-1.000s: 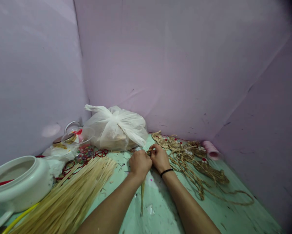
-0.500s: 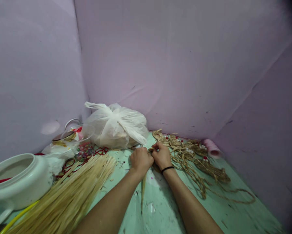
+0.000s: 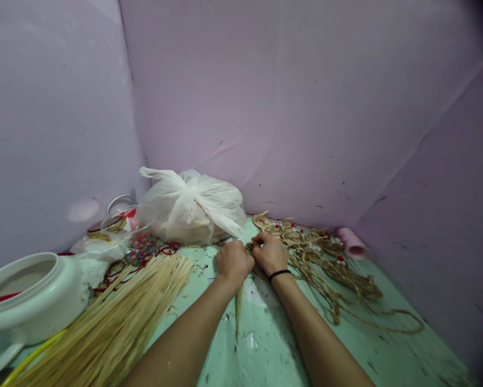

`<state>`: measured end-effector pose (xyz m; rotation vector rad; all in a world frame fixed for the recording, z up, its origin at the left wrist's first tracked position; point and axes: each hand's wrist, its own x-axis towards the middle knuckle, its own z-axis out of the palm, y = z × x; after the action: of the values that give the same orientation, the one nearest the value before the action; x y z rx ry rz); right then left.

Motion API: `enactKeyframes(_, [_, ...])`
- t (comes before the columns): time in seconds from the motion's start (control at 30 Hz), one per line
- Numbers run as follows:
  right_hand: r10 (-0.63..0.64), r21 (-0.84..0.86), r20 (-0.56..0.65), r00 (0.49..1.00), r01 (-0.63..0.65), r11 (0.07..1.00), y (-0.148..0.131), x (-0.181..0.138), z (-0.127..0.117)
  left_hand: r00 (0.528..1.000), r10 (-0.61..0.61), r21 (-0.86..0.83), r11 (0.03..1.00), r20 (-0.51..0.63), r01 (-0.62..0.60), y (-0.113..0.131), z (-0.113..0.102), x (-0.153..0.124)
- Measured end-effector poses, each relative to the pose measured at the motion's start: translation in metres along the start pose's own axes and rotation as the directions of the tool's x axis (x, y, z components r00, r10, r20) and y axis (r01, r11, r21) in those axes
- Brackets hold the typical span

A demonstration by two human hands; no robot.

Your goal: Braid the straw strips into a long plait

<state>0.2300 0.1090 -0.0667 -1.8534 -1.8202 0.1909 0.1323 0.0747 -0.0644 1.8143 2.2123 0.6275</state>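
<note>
My left hand point(image 3: 233, 262) is closed in a fist, and a dry straw-coloured fibre strip point(image 3: 238, 312) hangs below it towards me. Close against it, my right hand point(image 3: 270, 253), with a black band on the wrist, pinches a small brown piece of the same fibre between thumb and fingers. The fingers hide most of the work between the two hands. Left of my hands lies a spread bundle of pale dry fibre strips point(image 3: 124, 312). On the right is a heap of braided fibre cords point(image 3: 325, 258) with red and white beads.
A knotted white plastic bag point(image 3: 193, 209) stands against the wall behind my hands. To the left are a white pot point(image 3: 40, 301), red yarn point(image 3: 114, 271) and a bag of coloured beads point(image 3: 142, 249). A pink thread spool point(image 3: 352, 243) lies at the right by the wall.
My right hand has shifted slightly to the right. The hanging strip's lower end has drawn up a little. My left hand stays almost in place.
</note>
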Motion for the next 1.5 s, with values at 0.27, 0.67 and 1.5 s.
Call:
enactKeyframes(0.27, [-0.092, -0.006, 0.064, 0.994, 0.093, 0.996, 0.004, -0.004, 0.002, 1.000, 0.025, 0.018, 1.000, 0.011, -0.025, 0.001, -0.003, -0.001])
enactKeyframes(0.67, [-0.222, 0.166, -0.025, 0.975, 0.223, 0.961, 0.017, -0.028, 0.007, 0.977, 0.178, 0.069, 0.980, 0.120, -0.187, -0.007, -0.006, 0.003])
enactKeyframes(1.5, [-0.128, -0.074, 0.081, 0.988, 0.134, 0.988, 0.007, -0.060, -0.022, 0.972, 0.202, 0.041, 0.977, 0.122, -0.208, -0.009, -0.005, 0.009])
